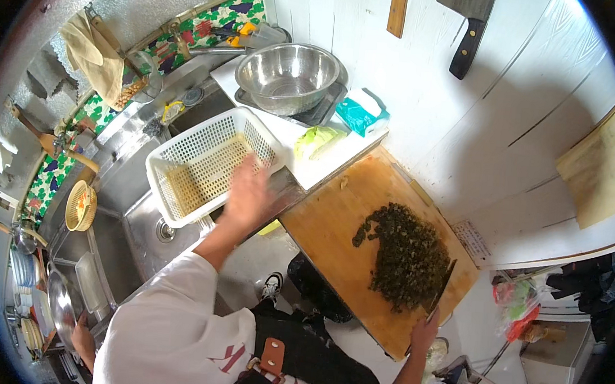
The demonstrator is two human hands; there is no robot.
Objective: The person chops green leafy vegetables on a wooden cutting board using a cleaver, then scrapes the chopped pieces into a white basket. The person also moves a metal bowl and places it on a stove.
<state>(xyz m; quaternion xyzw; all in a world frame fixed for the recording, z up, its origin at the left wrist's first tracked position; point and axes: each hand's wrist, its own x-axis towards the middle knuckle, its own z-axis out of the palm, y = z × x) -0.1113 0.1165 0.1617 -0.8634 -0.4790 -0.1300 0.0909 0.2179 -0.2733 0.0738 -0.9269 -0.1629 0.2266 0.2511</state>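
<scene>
The right hand (423, 332) is closed around the handle of a dark-bladed knife (445, 284), which stands along the right edge of a heap of chopped dark greens (409, 258) on the wooden board (325, 221). To work it well, I would keep a firm grip, hold the blade low and fold the loose bits inward, with the other fingers clear of the edge. The left hand (248, 193) is blurred near the white basket (159, 193); I cannot tell whether it is spread or touching. The knife's long axis runs obliquely, tip pointing away from the person, slightly rightward
</scene>
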